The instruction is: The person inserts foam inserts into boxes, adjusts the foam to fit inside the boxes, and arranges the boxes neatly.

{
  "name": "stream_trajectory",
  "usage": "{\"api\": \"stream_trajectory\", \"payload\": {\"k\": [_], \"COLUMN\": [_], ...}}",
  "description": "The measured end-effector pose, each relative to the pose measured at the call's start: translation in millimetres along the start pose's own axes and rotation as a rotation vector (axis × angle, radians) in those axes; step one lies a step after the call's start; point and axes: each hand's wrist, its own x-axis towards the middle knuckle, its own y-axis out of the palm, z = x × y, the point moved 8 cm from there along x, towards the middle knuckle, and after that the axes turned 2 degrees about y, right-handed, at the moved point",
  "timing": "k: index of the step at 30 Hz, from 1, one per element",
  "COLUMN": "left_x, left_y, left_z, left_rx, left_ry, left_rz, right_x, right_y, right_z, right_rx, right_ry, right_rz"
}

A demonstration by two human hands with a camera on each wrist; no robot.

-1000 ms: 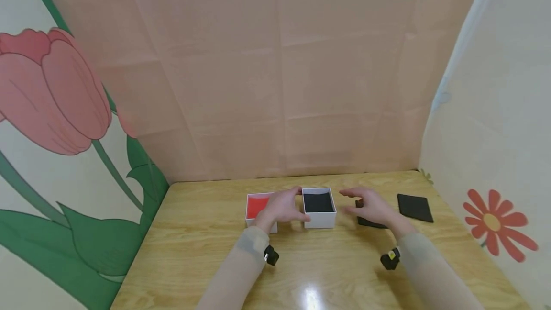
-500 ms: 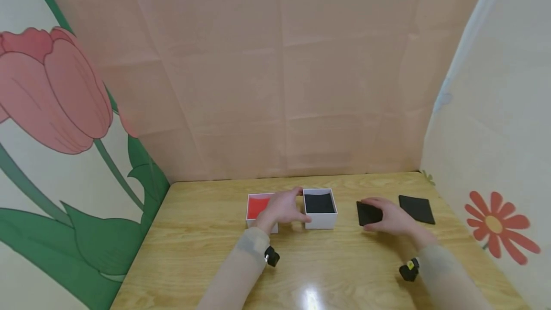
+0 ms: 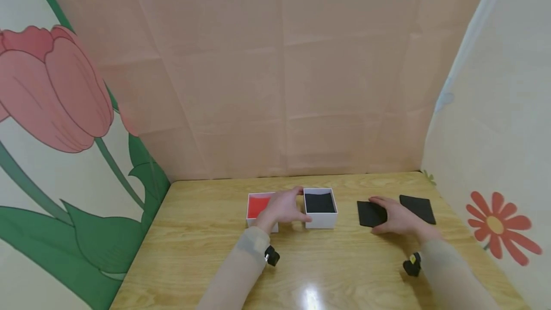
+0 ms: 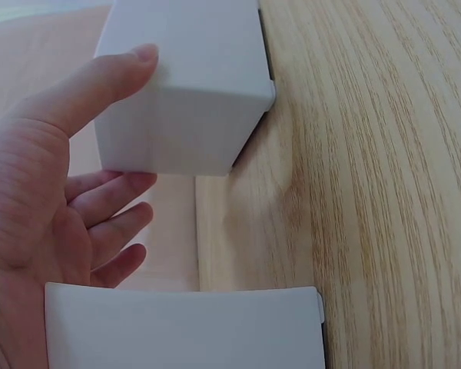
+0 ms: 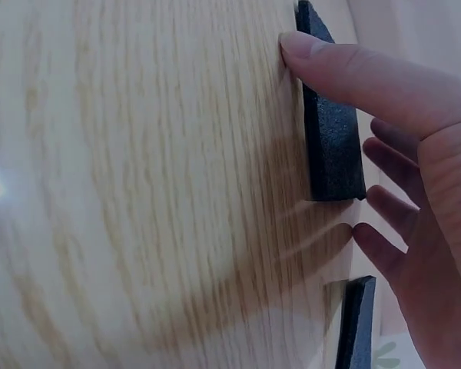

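My left hand [image 3: 282,207] holds a white box [image 3: 320,220] with a black inside by its left end. In the left wrist view the thumb lies on the box's [image 4: 188,108] front face, while the other fingers reach behind it. Under my left wrist stands a second white box [image 4: 184,327], red inside. Around a flat black square pad [image 3: 371,214] on the table, my right hand [image 3: 399,217] spreads its thumb and fingers. The right wrist view has the thumb at the pad's [image 5: 334,146] near edge and fingertips by its far side; firm contact cannot be made out.
Another flat black square pad [image 3: 419,208] lies to the right, partly behind my right hand. The wooden table [image 3: 344,262] ends at a pinkish-brown sheet [image 3: 275,85] behind. Printed panels with flowers stand at both sides.
My right hand has moved right from beside the black-lined box to the nearer pad, then slightly farther along it. The pad and boxes look unmoved, and the left hand has kept its place.
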Motion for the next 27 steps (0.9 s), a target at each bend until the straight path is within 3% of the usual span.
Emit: {"api": "stream_trajectory", "payload": {"k": [12, 27], "left_x": [0.2, 1.1], "left_y": [-0.7, 2.0], "left_z": [-0.3, 0.9], "left_rx": [-0.017, 0.008], "left_ry": [-0.005, 0.007], "left_rz": [-0.003, -0.001], "right_x": [5, 1], "right_y": [2, 6], "right_z": [-11, -8], "right_rx": [-0.023, -0.037], "right_ry": [0.031, 0.057], "right_rz": [-0.004, 0.003]}}
